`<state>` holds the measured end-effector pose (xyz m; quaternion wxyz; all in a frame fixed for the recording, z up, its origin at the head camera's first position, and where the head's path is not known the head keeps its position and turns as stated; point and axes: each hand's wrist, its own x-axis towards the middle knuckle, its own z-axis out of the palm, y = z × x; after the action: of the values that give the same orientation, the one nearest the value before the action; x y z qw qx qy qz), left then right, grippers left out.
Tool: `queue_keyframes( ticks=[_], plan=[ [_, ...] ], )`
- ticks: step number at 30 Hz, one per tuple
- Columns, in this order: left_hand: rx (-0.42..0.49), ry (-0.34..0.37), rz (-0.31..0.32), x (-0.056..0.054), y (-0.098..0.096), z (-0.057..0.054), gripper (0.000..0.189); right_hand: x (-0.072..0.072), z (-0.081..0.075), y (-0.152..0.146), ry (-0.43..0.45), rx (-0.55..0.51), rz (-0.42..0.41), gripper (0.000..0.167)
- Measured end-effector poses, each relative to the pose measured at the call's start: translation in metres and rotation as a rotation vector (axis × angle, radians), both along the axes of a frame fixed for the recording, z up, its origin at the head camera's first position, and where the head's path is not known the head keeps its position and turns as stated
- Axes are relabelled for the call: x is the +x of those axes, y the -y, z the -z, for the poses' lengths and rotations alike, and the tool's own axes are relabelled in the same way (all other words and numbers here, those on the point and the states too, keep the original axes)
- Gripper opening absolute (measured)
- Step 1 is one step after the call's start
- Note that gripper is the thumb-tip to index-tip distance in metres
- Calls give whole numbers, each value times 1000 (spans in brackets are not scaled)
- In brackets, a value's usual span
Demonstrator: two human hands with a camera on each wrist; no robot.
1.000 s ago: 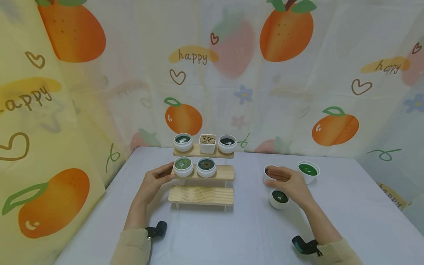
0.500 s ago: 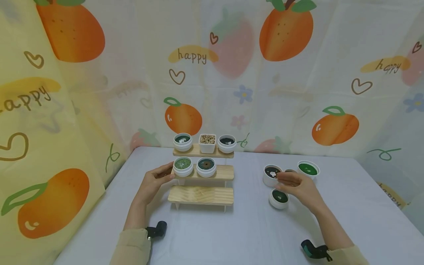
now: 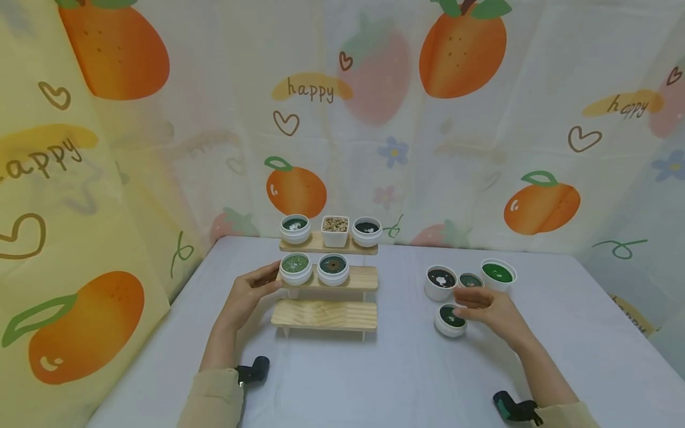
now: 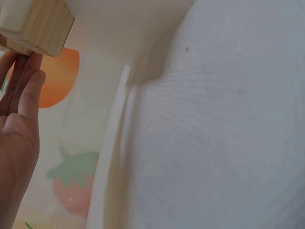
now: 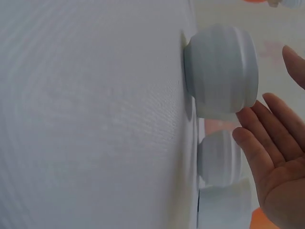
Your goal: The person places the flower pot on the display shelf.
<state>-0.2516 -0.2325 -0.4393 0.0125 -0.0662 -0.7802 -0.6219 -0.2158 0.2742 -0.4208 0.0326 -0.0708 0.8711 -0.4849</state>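
My left hand (image 3: 245, 298) rests its extended fingers against the left end of a wooden tiered stand (image 3: 324, 315); the left wrist view has the fingertips touching the wooden board (image 4: 40, 26). Two round white bowls, one with speckled green contents (image 3: 296, 267) and one with dark teal (image 3: 333, 268), sit on the middle tier. At the right, my right hand (image 3: 495, 312) hovers with fingers extended by a small white bowl with dark green contents (image 3: 448, 327). Its thumb overlaps that bowl's rim in the head view. The right wrist view has the hand beside a white bowl (image 5: 221, 71), holding nothing.
Behind the right hand stand a white bowl with dark contents (image 3: 440, 288), a teal-filled bowl (image 3: 471, 279) and a larger green-filled bowl (image 3: 502, 284). On the top tier are two round bowls and a square bowl of grains (image 3: 335, 235). A white cloth (image 3: 396, 380) covers the table.
My right hand has drawn back rightward and toward me from the dark-filled bowl, uncovering it and the teal-filled bowl behind. The left hand stays at the stand.
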Motion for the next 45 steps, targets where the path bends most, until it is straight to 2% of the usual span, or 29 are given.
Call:
queue_keyframes(
  ticks=[8, 16, 25, 45],
  plan=[
    [9, -5, 0, 0, -1, 0, 59, -2, 8, -8, 30, 10, -28, 60],
    [7, -16, 0, -1, 0, 1, 59, -2, 13, -10, 32, 39, -117, 63],
    [9, -13, 8, -1, -1, 1, 57, -2, 19, -12, 57, -6, -174, 67],
    [19, -10, 4, -1, -1, 2, 58, -3, 20, -11, 53, 15, -186, 63]
  ],
)
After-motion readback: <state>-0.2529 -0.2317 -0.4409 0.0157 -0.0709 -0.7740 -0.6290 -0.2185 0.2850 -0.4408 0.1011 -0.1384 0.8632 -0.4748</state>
